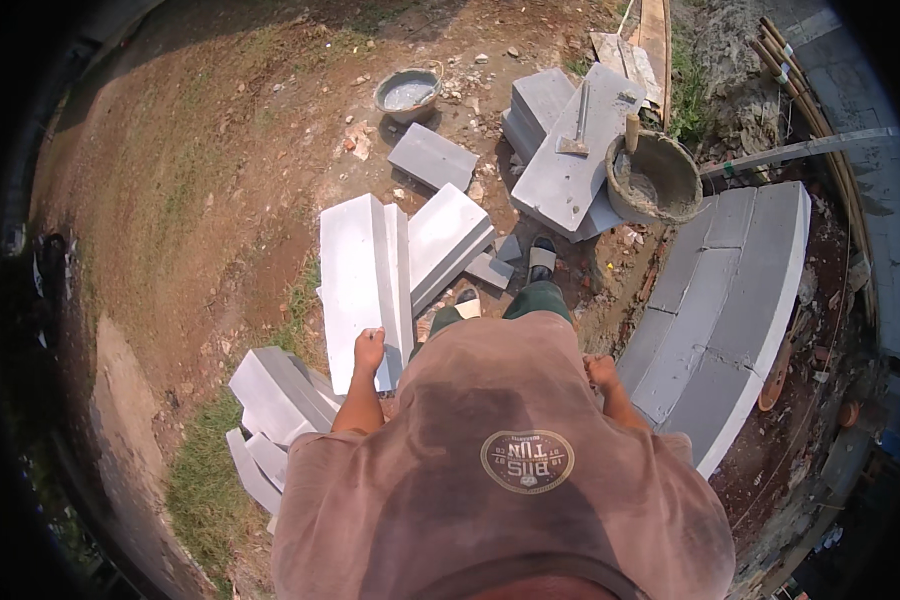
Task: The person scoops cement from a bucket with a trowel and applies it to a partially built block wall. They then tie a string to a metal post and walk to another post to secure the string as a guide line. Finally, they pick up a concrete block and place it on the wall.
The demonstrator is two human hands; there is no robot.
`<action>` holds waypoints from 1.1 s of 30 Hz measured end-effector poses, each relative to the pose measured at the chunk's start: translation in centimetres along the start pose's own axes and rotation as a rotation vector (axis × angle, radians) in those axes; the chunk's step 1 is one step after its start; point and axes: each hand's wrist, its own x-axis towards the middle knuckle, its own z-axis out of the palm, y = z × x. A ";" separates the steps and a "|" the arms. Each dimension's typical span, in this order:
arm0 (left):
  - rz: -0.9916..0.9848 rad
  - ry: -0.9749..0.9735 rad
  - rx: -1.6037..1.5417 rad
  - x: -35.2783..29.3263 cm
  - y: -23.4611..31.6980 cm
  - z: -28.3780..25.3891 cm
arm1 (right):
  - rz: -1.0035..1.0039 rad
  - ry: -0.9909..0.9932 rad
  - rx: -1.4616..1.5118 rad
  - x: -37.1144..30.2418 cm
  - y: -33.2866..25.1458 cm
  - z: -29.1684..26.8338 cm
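My left hand (369, 350) hangs at my side with its fingers curled, over the near end of a long pale concrete block (348, 270); nothing shows in it. On my other side my right hand (600, 371) is also curled closed, with no object visible. It is nearest to a low wall of grey blocks (725, 285) with mortar joints. A pale block (448, 232) lies in front of my feet, beside the long one. Several more blocks (280, 390) lie stacked at the left, by the grass.
Ahead, a mortar bucket (692, 180) with a wooden handle (632, 133) sticking up stands by stacked blocks (550, 185). On them lies a flat-headed tool (574, 146). Farther left are a single grey block (432, 156) and a bucket of greyish liquid (408, 97). Rubble lies around my feet.
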 end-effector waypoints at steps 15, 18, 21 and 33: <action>-0.529 0.588 -0.316 -19.1 -4.7 15.7 | -0.488 -0.408 0.099 25.8 -31.7 -16.1; -0.497 0.355 -0.227 -20.0 1.1 20.0 | -0.390 -0.482 0.162 28.3 -33.1 -16.6; -0.599 0.510 -0.362 -23.0 4.6 20.1 | -0.288 -0.614 0.100 30.1 -33.2 -16.4; -0.849 0.750 -0.513 -26.8 -6.3 19.9 | -0.551 -0.765 -0.203 32.8 -33.8 -5.3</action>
